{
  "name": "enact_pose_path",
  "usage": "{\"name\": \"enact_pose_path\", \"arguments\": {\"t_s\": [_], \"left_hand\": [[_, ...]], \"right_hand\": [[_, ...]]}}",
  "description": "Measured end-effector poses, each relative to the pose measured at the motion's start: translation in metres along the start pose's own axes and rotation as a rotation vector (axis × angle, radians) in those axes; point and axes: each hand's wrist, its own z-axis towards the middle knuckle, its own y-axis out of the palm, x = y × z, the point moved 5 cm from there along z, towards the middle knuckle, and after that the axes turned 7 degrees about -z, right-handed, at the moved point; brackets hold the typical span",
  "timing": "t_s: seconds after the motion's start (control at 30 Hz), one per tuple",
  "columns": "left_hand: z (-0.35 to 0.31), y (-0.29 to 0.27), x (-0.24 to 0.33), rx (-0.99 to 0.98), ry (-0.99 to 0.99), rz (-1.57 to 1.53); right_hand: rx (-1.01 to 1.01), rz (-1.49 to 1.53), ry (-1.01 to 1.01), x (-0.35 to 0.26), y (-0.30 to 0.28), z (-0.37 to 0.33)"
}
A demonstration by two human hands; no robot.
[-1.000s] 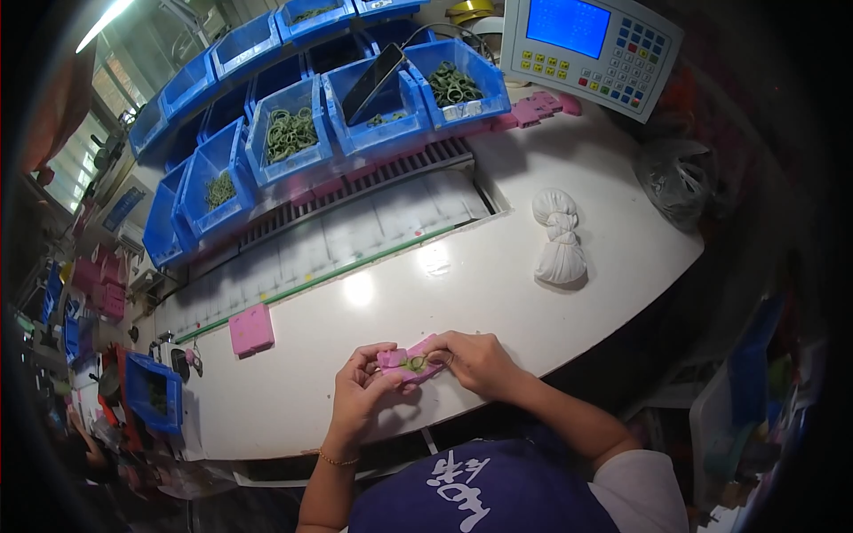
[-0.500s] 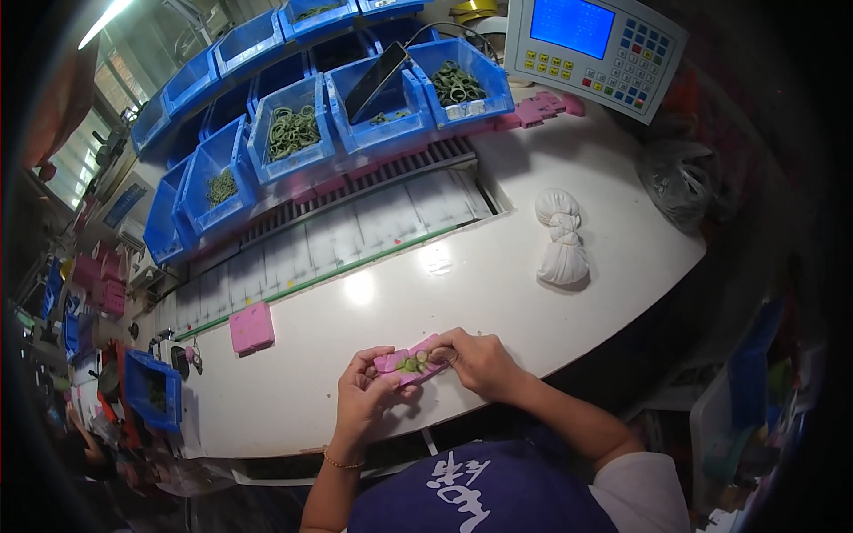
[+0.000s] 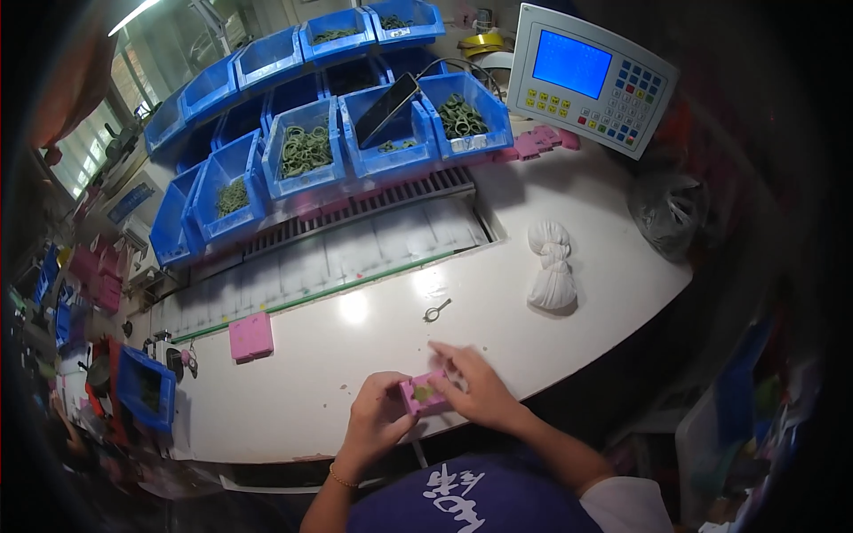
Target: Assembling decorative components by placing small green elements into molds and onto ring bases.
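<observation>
My left hand grips a small pink block, a mould by its look, close to the table's near edge. In the block's hollow sits something green, too small to make out. My right hand reaches over the block from the right, its thumb at the block's top and its forefinger stretched away, slightly blurred. Beyond the hands, a small green ring with a straight stem lies on the white table. A second pink block rests further left, apart from my hands.
Blue bins with green ring-shaped pieces rise in tiers at the back, a dark phone leaning in one. A panel with a blue screen and keys stands back right. A knotted white cloth bundle and a dark plastic bag lie right.
The stemmed green ring now lies on the table beyond my hands. My right hand has loosened its pinch and stretched its forefinger. The pink block has turned in my left hand and moved nearer.
</observation>
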Motion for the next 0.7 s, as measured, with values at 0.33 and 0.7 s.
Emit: {"name": "enact_pose_path", "arguments": {"t_s": [0.33,0.7], "left_hand": [[0.017,-0.001,-0.002,0.316,-0.232,-1.376],[0.054,0.003,-0.013,0.4,-0.562,-0.961]], "right_hand": [[-0.046,0.927,0.046,-0.037,0.049,-0.007],[0.658,-0.785,0.385,0.141,-0.164,0.044]]}}
